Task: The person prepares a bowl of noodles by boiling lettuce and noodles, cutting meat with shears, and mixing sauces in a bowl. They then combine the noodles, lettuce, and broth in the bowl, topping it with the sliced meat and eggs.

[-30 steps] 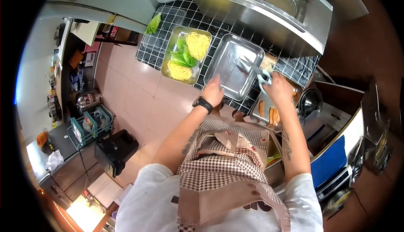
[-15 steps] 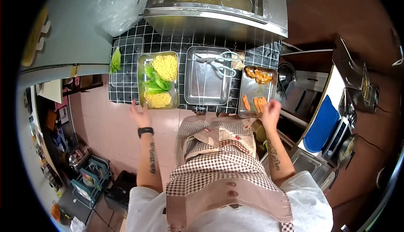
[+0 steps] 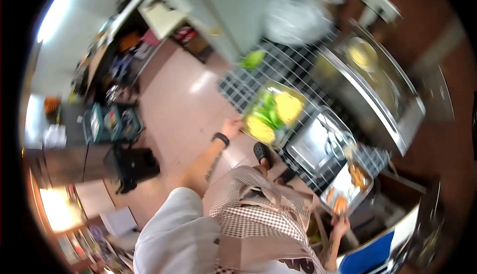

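My left hand [image 3: 232,127] has reached the central noodle tray [image 3: 281,136]; my right hand [image 3: 340,226] touches the lower-right food tray [image 3: 345,188]; grips unclear.

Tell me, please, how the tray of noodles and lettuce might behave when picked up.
The tray looks like shiny metal, so it should probably stay stiff. The noodles and lettuce lie in separate piles, so they may slide if it tilts.

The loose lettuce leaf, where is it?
In the head view, the loose leaf is at the counter's left end, beyond the noodle tray and near the plastic bag.
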A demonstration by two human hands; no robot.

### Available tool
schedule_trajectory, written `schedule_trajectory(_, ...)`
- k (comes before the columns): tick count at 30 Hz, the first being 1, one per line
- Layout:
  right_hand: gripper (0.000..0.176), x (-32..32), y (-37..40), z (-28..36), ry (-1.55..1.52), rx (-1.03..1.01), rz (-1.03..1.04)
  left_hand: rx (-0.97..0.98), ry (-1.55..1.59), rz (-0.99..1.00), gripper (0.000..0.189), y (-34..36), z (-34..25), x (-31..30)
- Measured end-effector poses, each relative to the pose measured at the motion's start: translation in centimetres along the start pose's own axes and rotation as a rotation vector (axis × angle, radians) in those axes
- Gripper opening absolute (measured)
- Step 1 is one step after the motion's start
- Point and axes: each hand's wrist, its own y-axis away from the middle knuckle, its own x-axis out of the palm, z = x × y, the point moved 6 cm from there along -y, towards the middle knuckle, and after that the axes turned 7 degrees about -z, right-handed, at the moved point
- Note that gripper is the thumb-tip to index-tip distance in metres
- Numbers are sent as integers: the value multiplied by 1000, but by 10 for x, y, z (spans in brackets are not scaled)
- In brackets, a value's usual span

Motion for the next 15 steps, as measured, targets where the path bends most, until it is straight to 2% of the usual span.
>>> schedule_trajectory(1, 17, -12, 7, 7, 68, -20, -64, 0, 41, -25, 15, 13, -1, -10)
schedule_trajectory(4, 17, -40, 31, 41, 183, -124, -60, -59, 211, -94, 16, 53, -3, -50)
schedule_trajectory(5, 28, -30, 66, 77, 270, -102, -49, -79, 238, -131, 17, 64, -4, -69)
schedule_trajectory(6, 50, -21, 97, 109, 361, -71, -47, -107, 257, -160, 17, 73, -1, -85)
schedule_trajectory(8, 45, 1, 112, 132, 306, -210, -2, -131, 371, -202, 18, 79, 18, -125)
schedule_trajectory(10, 40, 51, 147, 162, 390, -383, 68, -187, 508, -226, 18, 69, 48, -170)
schedule_trajectory(11, 40, 96, 174, 180, 378, -376, -5, -182, 561, -243, 19, 68, 44, -199)
schedule_trajectory(12, 43, 106, 152, 169, 604, -460, 66, -207, 579, -255, 18, 59, 57, -227)
schedule_trajectory(13, 42, 149, 166, 172, 534, -490, 130, -216, 611, -302, 18, 53, 49, -258)
schedule_trajectory(14, 41, 217, 212, 194, 473, -514, 197, -235, 642, -351, 17, 49, 44, -291)
schedule_trajectory(15, 40, 283, 268, 218, 519, -567, 236, -193, 625, -340, 18, 32, 65, -323)
